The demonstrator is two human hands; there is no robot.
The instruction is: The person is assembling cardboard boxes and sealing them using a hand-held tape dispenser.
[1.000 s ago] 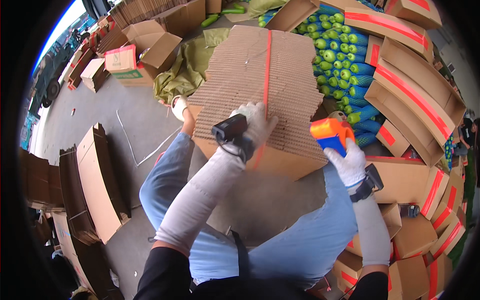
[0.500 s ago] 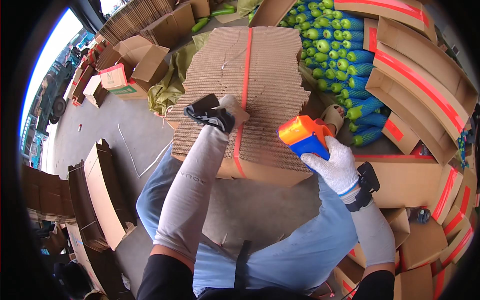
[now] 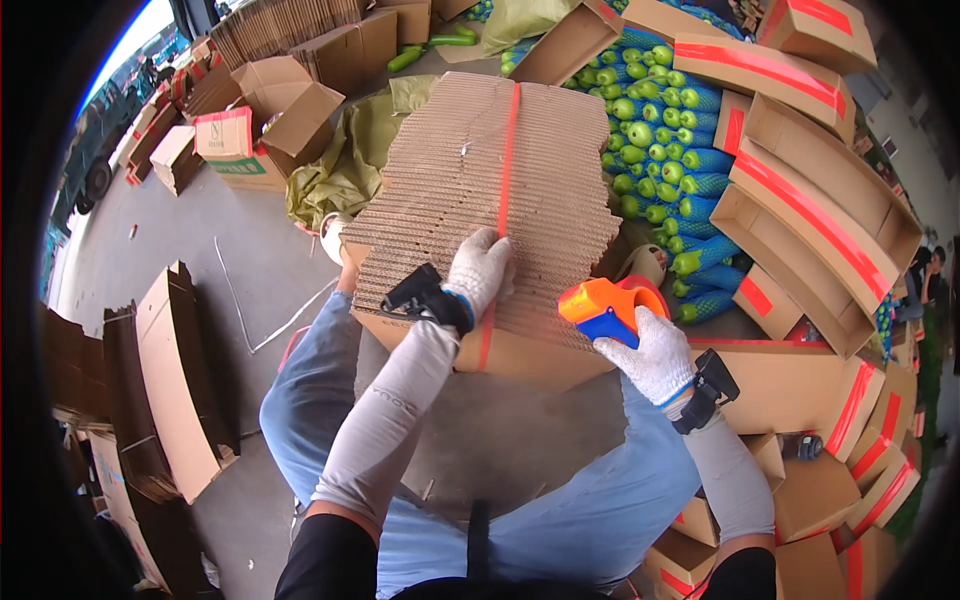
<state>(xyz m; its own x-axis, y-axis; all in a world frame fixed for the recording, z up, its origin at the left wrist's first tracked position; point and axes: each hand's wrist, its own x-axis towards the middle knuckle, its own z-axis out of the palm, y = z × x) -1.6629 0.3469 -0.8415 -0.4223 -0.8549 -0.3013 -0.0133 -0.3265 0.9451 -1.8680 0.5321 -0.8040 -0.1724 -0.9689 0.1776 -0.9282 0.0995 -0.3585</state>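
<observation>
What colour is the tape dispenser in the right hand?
Orange and blue tape dispenser, right hand, head view.

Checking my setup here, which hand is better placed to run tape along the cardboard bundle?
Probably the right hand: it already grips the orange and blue tape dispenser at the cardboard bundle, while the left hand lies flat on top.

Head fisheye, looking down, close over lap
</observation>
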